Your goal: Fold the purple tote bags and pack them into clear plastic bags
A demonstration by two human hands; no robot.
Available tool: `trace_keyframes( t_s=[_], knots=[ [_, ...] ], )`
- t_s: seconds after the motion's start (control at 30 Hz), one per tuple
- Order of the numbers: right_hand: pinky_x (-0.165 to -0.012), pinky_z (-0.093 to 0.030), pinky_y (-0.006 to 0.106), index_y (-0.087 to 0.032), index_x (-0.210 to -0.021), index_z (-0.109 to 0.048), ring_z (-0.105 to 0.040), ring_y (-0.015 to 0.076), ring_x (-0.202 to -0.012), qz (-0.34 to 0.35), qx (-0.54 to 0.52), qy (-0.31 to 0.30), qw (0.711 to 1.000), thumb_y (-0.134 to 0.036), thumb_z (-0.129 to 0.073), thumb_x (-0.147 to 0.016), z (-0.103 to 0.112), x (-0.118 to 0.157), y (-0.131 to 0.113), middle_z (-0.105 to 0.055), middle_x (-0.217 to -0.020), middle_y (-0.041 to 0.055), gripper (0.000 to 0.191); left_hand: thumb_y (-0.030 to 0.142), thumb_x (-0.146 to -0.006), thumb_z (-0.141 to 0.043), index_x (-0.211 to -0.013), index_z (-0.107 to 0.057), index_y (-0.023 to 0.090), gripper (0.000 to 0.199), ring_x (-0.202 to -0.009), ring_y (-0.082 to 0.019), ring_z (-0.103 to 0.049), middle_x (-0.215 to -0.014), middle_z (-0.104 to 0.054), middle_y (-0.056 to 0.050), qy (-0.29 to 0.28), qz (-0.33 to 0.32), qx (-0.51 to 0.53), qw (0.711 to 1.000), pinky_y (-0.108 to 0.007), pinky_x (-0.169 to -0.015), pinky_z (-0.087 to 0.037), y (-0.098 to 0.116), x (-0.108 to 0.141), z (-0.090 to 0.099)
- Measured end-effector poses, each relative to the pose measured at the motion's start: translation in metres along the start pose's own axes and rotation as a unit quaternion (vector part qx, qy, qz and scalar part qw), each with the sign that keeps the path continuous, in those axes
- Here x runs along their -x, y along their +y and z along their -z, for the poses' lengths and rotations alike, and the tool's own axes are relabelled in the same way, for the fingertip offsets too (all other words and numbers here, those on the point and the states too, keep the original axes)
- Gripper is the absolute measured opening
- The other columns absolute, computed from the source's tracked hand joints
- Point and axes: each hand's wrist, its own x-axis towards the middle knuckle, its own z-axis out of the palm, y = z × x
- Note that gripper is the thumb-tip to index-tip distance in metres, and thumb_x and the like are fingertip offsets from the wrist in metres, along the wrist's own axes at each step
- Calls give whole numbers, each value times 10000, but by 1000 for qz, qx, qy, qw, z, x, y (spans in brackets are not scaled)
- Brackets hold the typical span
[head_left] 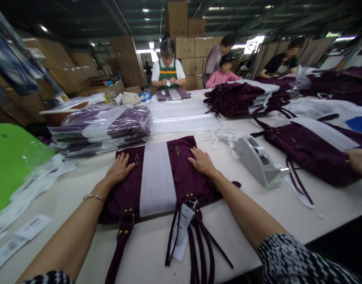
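Head view: purple bag (185,173) flat on tbl (228,240), under L hand (119,169) & R hand (202,161).
Both palms down, fingers extended, gripping nothing; bag extends btwn them, twd wearer. White band (157,181) hides bag's centre; tag (183,221) print illegible; handle strap (118,252) cut off at lower frame edge. Beyond L hand: clear plastic sleeves (80,130) w/ purple goods (127,120) inside.

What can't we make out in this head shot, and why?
Head view, all:
Purple bag: underside hidden by its upper side.
Hang tag: print too small and blurred.
Left strap: far end cut off by bottom edge.
Co-worker's hand: cut off by right edge.
Left hand, right hand: palms hidden by their backs.
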Motion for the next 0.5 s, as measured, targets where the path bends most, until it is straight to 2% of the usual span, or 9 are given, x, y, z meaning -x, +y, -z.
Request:
trace_keyframes(
  t_s=[0.07,0.13,0.2,0.27,0.33,0.4,0.43,0.5],
  knots=[
    [-1200,-93,572,-190,-1522,-354,-229,317,-1486,-2,-12,-2,1000,-478,-428,-997,1,-2,-1,-266,-1624,91,604,483,-893,-421,-1441,-383,10,725,-1494,-370,-207,-1581,-297,-253,-3,-2,3,1000,-508,-1180,-252,11,1,16],
    [-1191,-118,590,-180,-1503,-389,-254,325,-1478,-4,-25,-8,1000,-461,-471,-984,5,-6,-1,-296,-1610,105,596,450,-867,-476,-1377,-464,25,665,-1468,-385,-269,-1553,-353,-256,4,-13,12,1000,-531,-1170,-254,30,10,36],
    [-1180,-175,590,-169,-1458,-461,-320,326,-1450,2,-37,-12,999,-442,-507,-970,16,-9,-2,-375,-1571,122,562,407,-864,-496,-1322,-527,72,568,-1435,-357,-338,-1523,-418,-217,21,-40,32,998,-498,-1169,-263,58,31,54],
    [-1169,-235,564,-152,-1398,-538,-374,323,-1422,13,-47,-4,999,-401,-539,-956,32,-4,-5,-474,-1505,137,508,385,-903,-461,-1255,-583,156,438,-1325,-270,-479,-1407,-560,-128,34,-76,66,994,-389,-1126,-336,91,66,66],
    [-1174,-258,517,-157,-1345,-594,-363,307,-1430,34,-51,24,998,-344,-569,-939,50,13,-11,-532,-1458,121,448,408,-944,-426,-1096,-651,231,324,-1072,-192,-627,-1146,-699,-39,21,-107,107,988,-286,-957,-453,124,109,68],
    [-1169,-290,458,-188,-1271,-652,-397,270,-1409,87,-78,56,992,-301,-597,-918,66,43,-20,-591,-1400,81,375,437,-946,-464,-899,-672,249,284,-883,-183,-645,-941,-710,-18,-25,-124,168,978,-284,-803,-468,152,150,63],
    [-1145,-332,421,-208,-1217,-684,-466,245,-1354,126,-106,61,985,-295,-607,-911,72,60,-25,-636,-1339,61,327,463,-937,-491,-839,-667,252,292,-846,-191,-633,-888,-696,-20,-40,-122,176,976,-303,-771,-452,163,168,58],
    [-1040,-437,352,-242,-1128,-721,-611,197,-1163,193,-155,27,969,-310,-623,-903,78,98,-38,-715,-1175,25,255,502,-890,-581,-839,-672,253,270,-880,-219,-610,-889,-672,-37,-37,-122,172,977,-341,-795,-419,181,194,46]
  ],
)
